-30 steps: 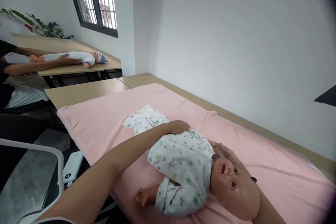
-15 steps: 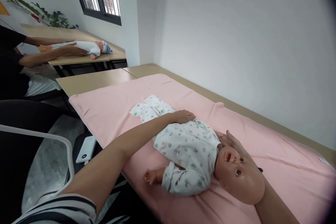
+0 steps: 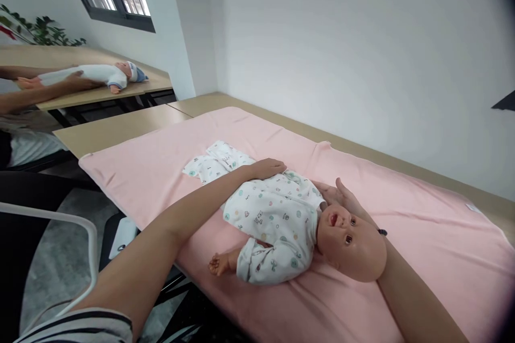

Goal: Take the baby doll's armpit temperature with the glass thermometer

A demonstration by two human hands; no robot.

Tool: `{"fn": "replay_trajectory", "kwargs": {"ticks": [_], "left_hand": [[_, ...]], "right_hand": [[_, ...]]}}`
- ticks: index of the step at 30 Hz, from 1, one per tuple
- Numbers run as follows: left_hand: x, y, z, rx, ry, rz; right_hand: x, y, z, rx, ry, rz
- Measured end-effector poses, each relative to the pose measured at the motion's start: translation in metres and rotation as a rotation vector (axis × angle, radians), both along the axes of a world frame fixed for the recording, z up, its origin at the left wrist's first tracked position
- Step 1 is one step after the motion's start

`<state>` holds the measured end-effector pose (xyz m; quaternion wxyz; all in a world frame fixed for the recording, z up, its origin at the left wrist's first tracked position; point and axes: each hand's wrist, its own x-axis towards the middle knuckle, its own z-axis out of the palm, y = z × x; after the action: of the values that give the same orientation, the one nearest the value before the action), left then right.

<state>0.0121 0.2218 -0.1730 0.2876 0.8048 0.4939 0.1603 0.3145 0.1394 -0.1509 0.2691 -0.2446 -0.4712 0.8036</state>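
Note:
A baby doll [image 3: 350, 241] in a white printed romper [image 3: 277, 217] lies on its back on a pink blanket [image 3: 181, 166]. My left hand [image 3: 267, 168] rests on the doll's far hip, fingers curved over the cloth. My right hand [image 3: 341, 197] lies behind the doll's neck and shoulder with the thumb raised and the fingers apart; my forearm passes under the head. The doll's bare arm [image 3: 221, 262] points toward the near edge of the blanket. The romper's legs [image 3: 213, 161] lie flat toward the left.
The blanket covers a wooden table [image 3: 120, 128] against a white wall. At the far left another person's arms [image 3: 40, 86] hold a second doll [image 3: 100, 72] on another table. A chair armrest [image 3: 60, 220] and a white device [image 3: 120, 236] sit at the near left.
The view has shifted; the doll and both my hands sit slightly left and higher in the picture. My hands keep the same places on the doll.

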Motion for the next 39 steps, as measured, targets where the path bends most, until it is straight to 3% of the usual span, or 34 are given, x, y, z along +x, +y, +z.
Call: {"fn": "replay_trajectory", "kwargs": {"ticks": [3,8,14,19,26,32,39], "left_hand": [[0.002,-0.002,0.003,-0.003,0.001,-0.005],[0.002,-0.002,0.003,-0.005,-0.024,0.001],[0.0,0.002,-0.003,-0.017,-0.039,0.015],[0.004,0.0,0.0,0.0,-0.044,0.012],[0.004,0.009,-0.003,-0.011,-0.085,0.044],[0.004,0.006,0.004,-0.041,-0.093,0.087],[0.003,0.002,0.008,-0.081,-0.119,0.11]], "right_hand": [[0.001,0.003,-0.002,-0.068,0.028,0.021],[0.0,0.014,-0.004,0.019,-0.046,-0.019],[0.005,0.026,-0.011,-0.023,0.016,-0.064],[0.007,0.015,-0.008,-0.08,0.032,0.024],[0.005,0.012,0.008,-0.03,0.011,0.044],[0.016,0.025,-0.001,-0.028,0.025,0.046],[0.018,0.014,-0.006,-0.079,0.09,0.064]]}}
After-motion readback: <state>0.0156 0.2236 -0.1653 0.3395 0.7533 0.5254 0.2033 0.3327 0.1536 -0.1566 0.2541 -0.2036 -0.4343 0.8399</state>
